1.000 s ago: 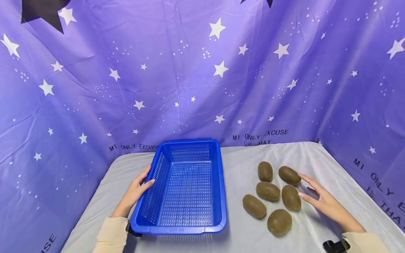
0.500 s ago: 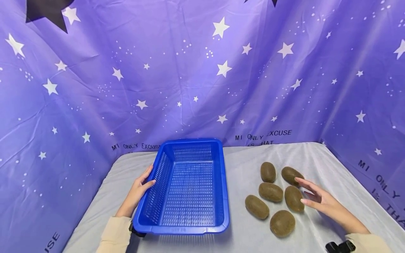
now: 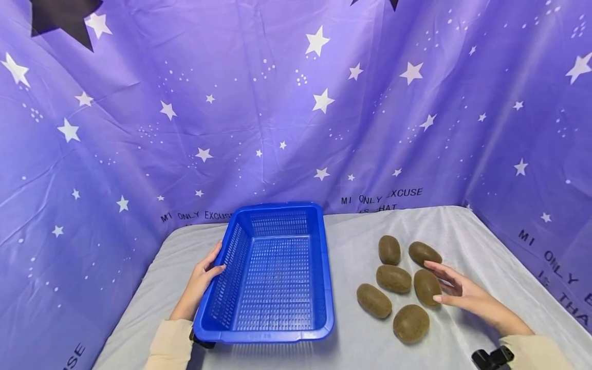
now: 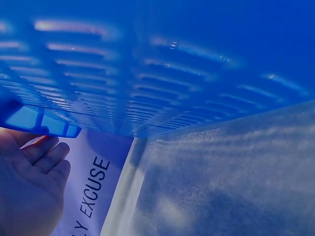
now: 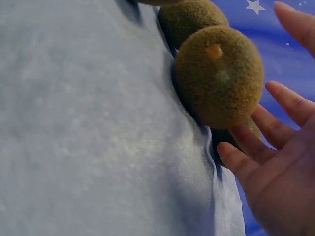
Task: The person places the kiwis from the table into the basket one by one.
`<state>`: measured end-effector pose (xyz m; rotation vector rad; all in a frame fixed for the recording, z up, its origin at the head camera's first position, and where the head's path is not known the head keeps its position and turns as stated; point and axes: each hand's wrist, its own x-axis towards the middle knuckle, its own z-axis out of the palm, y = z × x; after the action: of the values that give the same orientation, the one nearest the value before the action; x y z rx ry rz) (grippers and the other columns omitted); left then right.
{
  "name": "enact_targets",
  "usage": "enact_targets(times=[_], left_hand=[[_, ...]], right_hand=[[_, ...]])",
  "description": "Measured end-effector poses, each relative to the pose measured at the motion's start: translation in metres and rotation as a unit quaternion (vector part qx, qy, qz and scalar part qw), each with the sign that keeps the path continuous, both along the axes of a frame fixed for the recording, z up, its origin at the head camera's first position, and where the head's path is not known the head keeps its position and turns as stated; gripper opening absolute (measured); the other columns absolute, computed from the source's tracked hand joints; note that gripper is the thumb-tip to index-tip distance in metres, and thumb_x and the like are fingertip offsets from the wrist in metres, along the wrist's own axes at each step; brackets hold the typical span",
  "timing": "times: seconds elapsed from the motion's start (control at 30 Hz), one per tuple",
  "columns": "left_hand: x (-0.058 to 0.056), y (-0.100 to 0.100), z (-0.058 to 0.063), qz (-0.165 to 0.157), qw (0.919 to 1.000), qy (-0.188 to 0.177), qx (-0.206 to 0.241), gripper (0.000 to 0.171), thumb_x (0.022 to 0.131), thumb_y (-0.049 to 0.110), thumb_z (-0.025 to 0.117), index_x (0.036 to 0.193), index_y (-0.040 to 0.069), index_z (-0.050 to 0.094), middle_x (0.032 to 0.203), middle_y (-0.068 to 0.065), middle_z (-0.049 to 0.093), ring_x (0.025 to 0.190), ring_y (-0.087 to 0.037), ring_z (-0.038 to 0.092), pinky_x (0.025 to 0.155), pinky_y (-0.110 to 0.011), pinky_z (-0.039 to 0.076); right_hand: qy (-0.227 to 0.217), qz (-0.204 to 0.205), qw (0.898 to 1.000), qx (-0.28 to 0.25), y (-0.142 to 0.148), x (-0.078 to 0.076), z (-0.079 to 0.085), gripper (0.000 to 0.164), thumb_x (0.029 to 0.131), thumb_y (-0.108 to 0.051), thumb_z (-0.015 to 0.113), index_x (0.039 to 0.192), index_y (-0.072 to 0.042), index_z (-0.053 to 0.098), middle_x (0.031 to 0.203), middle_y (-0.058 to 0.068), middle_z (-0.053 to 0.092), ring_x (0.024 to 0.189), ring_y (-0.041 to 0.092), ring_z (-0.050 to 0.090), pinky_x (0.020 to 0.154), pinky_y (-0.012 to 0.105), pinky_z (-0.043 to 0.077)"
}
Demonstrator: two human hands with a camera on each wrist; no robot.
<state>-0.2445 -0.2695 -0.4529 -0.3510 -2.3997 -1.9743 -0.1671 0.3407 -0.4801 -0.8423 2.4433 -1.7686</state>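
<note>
Here, on the right half of a soft grey cloth (image 3: 347, 246), six brown kiwifruit (image 3: 393, 279) in a loose cluster, apart from the blue basket (image 3: 268, 336). Between the thumb and fingers of the right hand (image 3: 470, 297), the right-hand kiwifruit (image 3: 426, 288), long axis running far to near, near end turned slightly right. Beyond, the far-right kiwifruit (image 3: 424, 253), mostly crosswise, right end a little nearer; farther left, the far-left kiwifruit (image 3: 389, 250), pointing far to near. In the middle, one more, lying left to right; to the left, the near-left kiwifruit (image 3: 373, 300), slanting from far left to near right; nearest of all, a rounder kiwifruit (image 3: 411, 324), long axis hard to read.

Has the right fingers spread and nearly straight, thumb well apart, around the fruit's right side with no grip; cannot tell about firm contact. Pinches the basket's left rim with the left hand (image 3: 196, 285), thumb over the edge, fingers outside.

Fuzzy, matte, rounded skins; smooth slotted plastic for the basket, rectangular, open side up, long sides running far to near. Between basket and fruit, a strip of bare cloth; past the far cloth edge, a purple starry curtain (image 3: 259, 113).
</note>
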Motion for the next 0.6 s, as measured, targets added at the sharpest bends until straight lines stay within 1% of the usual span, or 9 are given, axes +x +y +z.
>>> enact_targets(times=[0.17, 0.27, 0.47, 0.6], left_hand=[[-0.0004, 0.0002, -0.0012, 0.004, 1.0, -0.001, 0.005, 0.063, 0.09, 0.002, 0.053, 0.147, 0.0, 0.026, 0.156, -0.015, 0.017, 0.141, -0.031, 0.013, 0.095, -0.005, 0.027], [-0.0008, 0.0008, -0.0017, 0.006, 1.0, 0.001, 0.005, 0.063, 0.09, 0.003, 0.053, 0.147, 0.001, 0.027, 0.155, -0.015, 0.017, 0.141, -0.032, 0.014, 0.096, -0.005, 0.028], [0.0001, 0.0018, -0.002, 0.011, 0.9999, 0.0, 0.005, 0.064, 0.089, 0.002, 0.054, 0.147, -0.001, 0.027, 0.155, -0.018, 0.018, 0.14, -0.034, 0.015, 0.095, -0.005, 0.028], [0.0008, 0.0018, -0.0008, 0.011, 0.9999, 0.002, 0.01, 0.063, 0.089, 0.002, 0.054, 0.146, -0.001, 0.028, 0.155, -0.018, 0.019, 0.14, -0.034, 0.016, 0.094, -0.005, 0.029]], right_hand=[[0.019, -0.032, 0.998, 0.052, -0.004, -0.0002, -0.0031, 0.069, 0.079, 0.005, 0.066, 0.139, 0.01, 0.032, 0.138, -0.014, 0.045, 0.12, -0.01, 0.04, 0.092, 0.006, 0.032], [0.025, -0.046, 0.996, 0.074, -0.0054, 0.0002, -0.0046, 0.069, 0.078, 0.002, 0.069, 0.138, 0.007, 0.035, 0.134, -0.017, 0.046, 0.116, -0.011, 0.041, 0.09, 0.006, 0.033], [0.025, -0.027, 0.998, 0.054, -0.0065, -0.0015, -0.0079, 0.07, 0.077, 0.005, 0.068, 0.138, 0.01, 0.033, 0.134, -0.014, 0.046, 0.119, -0.01, 0.04, 0.092, 0.005, 0.03], [0.024, -0.032, 0.998, 0.055, -0.008, -0.0024, -0.0086, 0.071, 0.077, 0.005, 0.069, 0.138, 0.009, 0.033, 0.132, -0.014, 0.047, 0.116, -0.01, 0.042, 0.091, 0.005, 0.031]])
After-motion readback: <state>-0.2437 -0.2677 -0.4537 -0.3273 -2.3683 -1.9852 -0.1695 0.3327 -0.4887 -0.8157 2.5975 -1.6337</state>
